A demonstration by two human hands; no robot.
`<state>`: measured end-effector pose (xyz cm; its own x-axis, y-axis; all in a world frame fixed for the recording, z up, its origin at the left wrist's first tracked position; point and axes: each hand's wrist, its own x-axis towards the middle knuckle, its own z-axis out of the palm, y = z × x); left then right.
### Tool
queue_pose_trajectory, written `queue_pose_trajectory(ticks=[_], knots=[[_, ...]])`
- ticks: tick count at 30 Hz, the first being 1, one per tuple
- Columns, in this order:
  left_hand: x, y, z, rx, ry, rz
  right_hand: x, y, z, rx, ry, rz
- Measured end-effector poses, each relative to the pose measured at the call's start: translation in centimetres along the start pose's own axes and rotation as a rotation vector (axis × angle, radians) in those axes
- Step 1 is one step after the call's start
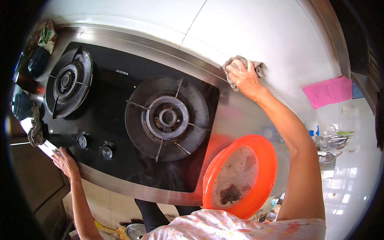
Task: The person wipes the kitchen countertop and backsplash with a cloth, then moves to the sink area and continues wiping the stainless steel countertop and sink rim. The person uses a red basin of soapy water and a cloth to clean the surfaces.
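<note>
My right hand (245,78) presses a crumpled grey-brown cloth (232,64) against the white tiled wall (240,33), low down where it meets the steel counter's raised back edge. At the counter's front edge on the left, my left hand (66,163) rests with its fingers apart, holding nothing. Between the hands lies a black glass Aucma gas hob (111,102) with two burners, a right burner (168,118) and a left burner (67,81). An orange plastic basin (267,168) of foamy, murky water stands to the right of the hob. A dark scrubbing pad or wad (230,194) shows in the water.
Another crumpled dark cloth (36,133) hangs over the counter's front left edge. Dark jars (38,61) and a printed packet (48,37) crowd the left end. Pink paper (328,91) is on the right wall, above a rack of utensils (333,142). A metal lid (135,231) lies below the counter.
</note>
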<state>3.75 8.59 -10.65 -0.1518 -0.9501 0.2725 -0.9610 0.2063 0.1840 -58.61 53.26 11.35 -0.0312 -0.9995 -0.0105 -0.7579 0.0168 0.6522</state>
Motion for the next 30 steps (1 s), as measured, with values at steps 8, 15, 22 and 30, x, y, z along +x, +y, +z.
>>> queue_pose_trajectory(ticks=[8,15,22,30], knots=[[0.1,1.4,-1.0,-0.129,-0.006,-0.019,21.5,-6.3,2.5,0.054,0.462,-0.103],[-0.1,2.2,-1.8,-0.094,-0.026,-0.078,15.1,-6.3,2.8,-0.043,0.268,-0.170],[-0.2,1.0,-0.6,-0.068,-0.004,-0.034,-2.1,-2.0,2.7,0.020,-0.070,-0.185],[0.9,0.2,0.9,-0.062,0.013,-0.052,-1.9,0.7,-0.5,0.123,0.064,-0.023]])
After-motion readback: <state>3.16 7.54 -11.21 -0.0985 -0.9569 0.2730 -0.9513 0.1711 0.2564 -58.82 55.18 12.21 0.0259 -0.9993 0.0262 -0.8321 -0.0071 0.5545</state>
